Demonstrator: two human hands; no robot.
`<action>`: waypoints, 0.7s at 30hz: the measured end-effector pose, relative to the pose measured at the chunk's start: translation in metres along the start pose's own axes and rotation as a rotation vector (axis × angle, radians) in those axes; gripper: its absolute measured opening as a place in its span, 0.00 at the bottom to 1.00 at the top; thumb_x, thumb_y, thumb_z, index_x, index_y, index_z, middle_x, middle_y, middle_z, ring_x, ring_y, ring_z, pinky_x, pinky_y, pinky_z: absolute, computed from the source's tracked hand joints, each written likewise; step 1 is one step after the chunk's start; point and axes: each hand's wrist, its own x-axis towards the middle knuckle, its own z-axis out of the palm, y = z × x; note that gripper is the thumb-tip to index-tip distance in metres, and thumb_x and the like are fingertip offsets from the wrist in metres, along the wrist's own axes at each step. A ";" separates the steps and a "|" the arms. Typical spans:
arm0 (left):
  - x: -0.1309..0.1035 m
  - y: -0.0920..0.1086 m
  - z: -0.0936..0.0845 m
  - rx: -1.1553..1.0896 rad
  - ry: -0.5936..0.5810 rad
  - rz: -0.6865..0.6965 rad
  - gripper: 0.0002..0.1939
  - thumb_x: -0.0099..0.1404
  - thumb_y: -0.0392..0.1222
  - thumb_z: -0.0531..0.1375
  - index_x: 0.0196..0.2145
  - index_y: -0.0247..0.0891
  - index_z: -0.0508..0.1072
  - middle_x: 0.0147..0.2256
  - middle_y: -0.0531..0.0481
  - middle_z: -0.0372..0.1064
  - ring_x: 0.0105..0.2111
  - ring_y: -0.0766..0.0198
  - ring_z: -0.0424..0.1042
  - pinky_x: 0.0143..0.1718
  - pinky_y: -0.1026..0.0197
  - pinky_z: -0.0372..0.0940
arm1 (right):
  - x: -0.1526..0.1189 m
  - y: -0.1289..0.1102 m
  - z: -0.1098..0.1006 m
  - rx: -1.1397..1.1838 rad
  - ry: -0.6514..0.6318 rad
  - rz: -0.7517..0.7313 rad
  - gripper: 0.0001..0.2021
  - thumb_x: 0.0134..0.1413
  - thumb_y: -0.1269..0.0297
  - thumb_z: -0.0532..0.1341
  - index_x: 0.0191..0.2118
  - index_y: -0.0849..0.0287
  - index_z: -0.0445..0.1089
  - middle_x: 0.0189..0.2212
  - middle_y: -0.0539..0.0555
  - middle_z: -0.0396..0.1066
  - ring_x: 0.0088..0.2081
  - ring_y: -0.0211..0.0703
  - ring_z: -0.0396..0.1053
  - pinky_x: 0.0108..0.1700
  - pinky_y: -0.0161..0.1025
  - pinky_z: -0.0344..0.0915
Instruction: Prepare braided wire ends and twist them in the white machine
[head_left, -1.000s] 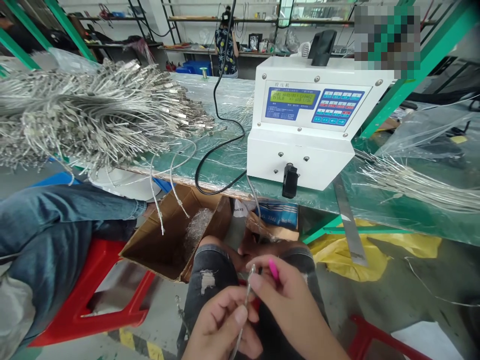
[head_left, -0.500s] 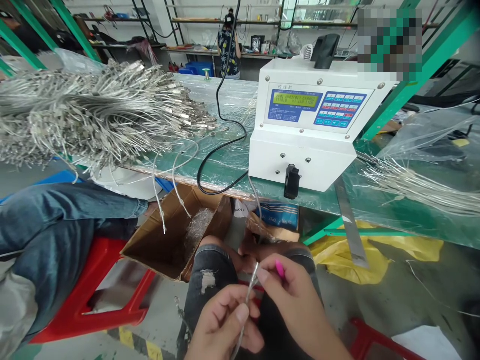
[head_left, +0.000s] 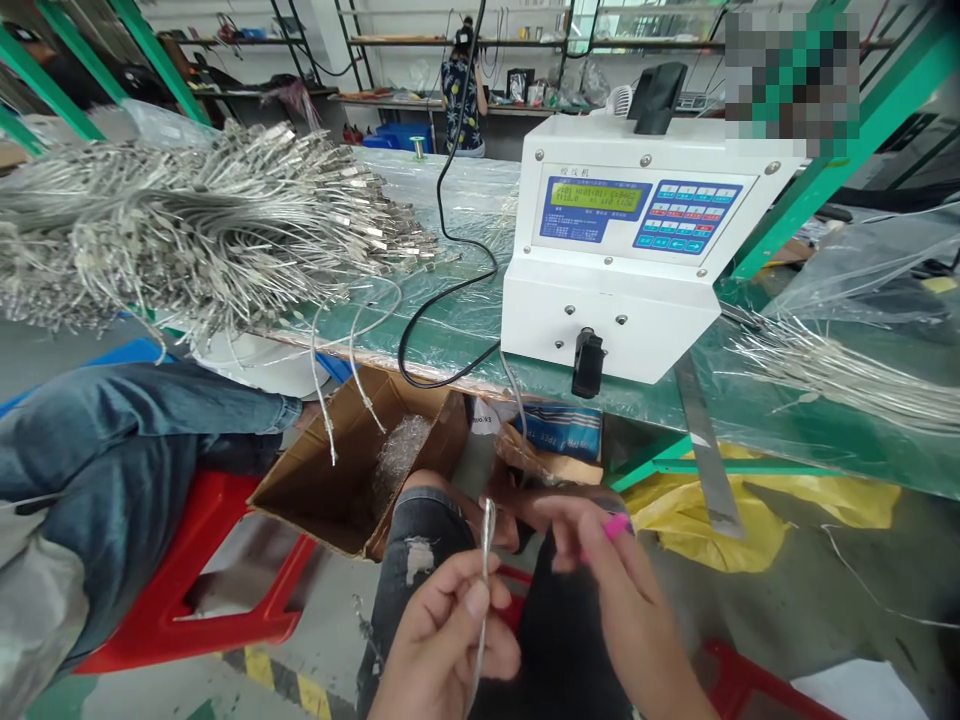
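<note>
A thin silvery cable (head_left: 487, 545) stands almost upright above my lap, its end pointing up and away from me. My left hand (head_left: 450, 630) pinches it between thumb and fingers, and its lower part runs down over my palm. Off to the right, apart from the cable, is my right hand (head_left: 626, 590). Its curled fingers are slightly blurred and hold a small pink object (head_left: 616, 526), whose kind I cannot make out because the fingers cover most of it.
A white machine (head_left: 611, 310) with keypad and display stands on the green table (head_left: 442, 335). A large heap of cables (head_left: 225, 220) lies left, a smaller bundle (head_left: 840, 375) right. Below are a cardboard box (head_left: 315, 480), a red stool (head_left: 247, 630) and a seated person's leg (head_left: 142, 430).
My right hand has let go of the cable's tip and moved right with the pink object. The cable has shifted slightly left and become more upright in my left hand.
</note>
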 end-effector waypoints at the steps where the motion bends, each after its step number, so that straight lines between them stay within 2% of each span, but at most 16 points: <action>1: 0.000 0.002 0.002 -0.021 0.003 0.004 0.22 0.45 0.51 0.77 0.36 0.39 0.80 0.26 0.56 0.72 0.17 0.72 0.68 0.19 0.69 0.66 | -0.003 0.002 0.000 -0.001 0.008 -0.058 0.21 0.68 0.47 0.51 0.44 0.56 0.76 0.34 0.53 0.70 0.35 0.37 0.69 0.38 0.29 0.67; 3: 0.000 0.004 0.004 -0.060 -0.007 0.012 0.22 0.46 0.49 0.76 0.38 0.41 0.80 0.27 0.56 0.72 0.18 0.74 0.67 0.19 0.71 0.64 | -0.007 0.006 0.000 0.019 0.020 -0.186 0.21 0.70 0.51 0.48 0.43 0.54 0.76 0.35 0.53 0.71 0.35 0.35 0.69 0.37 0.27 0.67; 5: 0.001 0.006 0.006 -0.093 -0.033 0.021 0.22 0.48 0.47 0.76 0.40 0.42 0.80 0.27 0.56 0.72 0.17 0.75 0.66 0.19 0.72 0.62 | -0.010 0.008 0.000 0.065 0.031 -0.276 0.20 0.72 0.55 0.46 0.42 0.53 0.75 0.27 0.50 0.68 0.27 0.32 0.66 0.28 0.25 0.63; 7: 0.001 0.006 0.008 -0.111 -0.045 0.029 0.22 0.48 0.45 0.76 0.41 0.42 0.80 0.27 0.55 0.72 0.17 0.75 0.66 0.18 0.72 0.62 | -0.013 0.006 0.001 0.102 0.045 -0.353 0.19 0.72 0.56 0.46 0.43 0.52 0.73 0.22 0.47 0.65 0.23 0.31 0.62 0.24 0.25 0.60; 11: 0.000 0.008 0.013 -0.115 -0.011 0.035 0.20 0.48 0.44 0.76 0.40 0.40 0.80 0.27 0.55 0.72 0.18 0.74 0.68 0.20 0.72 0.64 | -0.015 -0.008 0.005 -0.010 -0.024 -0.529 0.12 0.70 0.59 0.52 0.42 0.54 0.72 0.28 0.48 0.71 0.28 0.32 0.69 0.31 0.26 0.67; 16: -0.002 0.009 0.014 -0.121 0.011 0.027 0.22 0.47 0.44 0.77 0.39 0.38 0.80 0.27 0.55 0.72 0.18 0.75 0.68 0.21 0.73 0.65 | -0.014 -0.017 0.010 -0.197 -0.103 -0.708 0.08 0.68 0.63 0.54 0.43 0.57 0.70 0.34 0.50 0.75 0.36 0.34 0.73 0.39 0.30 0.69; 21: -0.002 0.008 0.009 -0.129 0.050 0.002 0.20 0.48 0.41 0.76 0.40 0.39 0.80 0.26 0.55 0.72 0.19 0.75 0.68 0.22 0.75 0.66 | -0.016 -0.010 0.016 -0.199 -0.175 -0.738 0.08 0.68 0.66 0.53 0.45 0.57 0.69 0.33 0.52 0.75 0.33 0.37 0.71 0.36 0.34 0.68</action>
